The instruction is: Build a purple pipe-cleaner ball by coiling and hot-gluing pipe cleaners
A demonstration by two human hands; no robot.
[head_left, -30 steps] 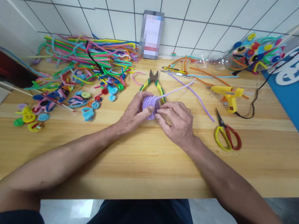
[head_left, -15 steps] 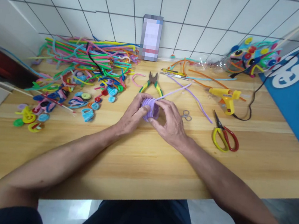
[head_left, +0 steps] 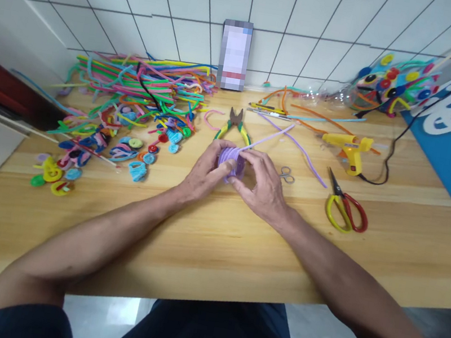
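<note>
Between my hands is a coil of purple pipe cleaner [head_left: 227,158], wound in close loops, with one loose end slanting up to the right. My left hand [head_left: 207,170] grips the coil from the left, its thumb pressed on the front. Fingers and thumb of my right hand [head_left: 263,186] close on the coil's right side, near where the loose end leaves it. Pliers [head_left: 235,125] with green and yellow handles lie just behind the coil. Another purple pipe cleaner [head_left: 306,158] lies on the table to the right, beside small scissors [head_left: 287,174].
Pipe cleaners [head_left: 136,83] in many colours and small coiled pieces [head_left: 137,170] lie on the left. To the right are large scissors [head_left: 343,205] and a yellow glue gun [head_left: 350,151] with a black cord. A phone [head_left: 233,56] leans against the tiled wall. A decorated plastic bottle [head_left: 393,84] lies back right.
The whole view has shifted slightly, so things appear a little further right. Both hands keep their hold on the purple coil, with hardly any visible change.
</note>
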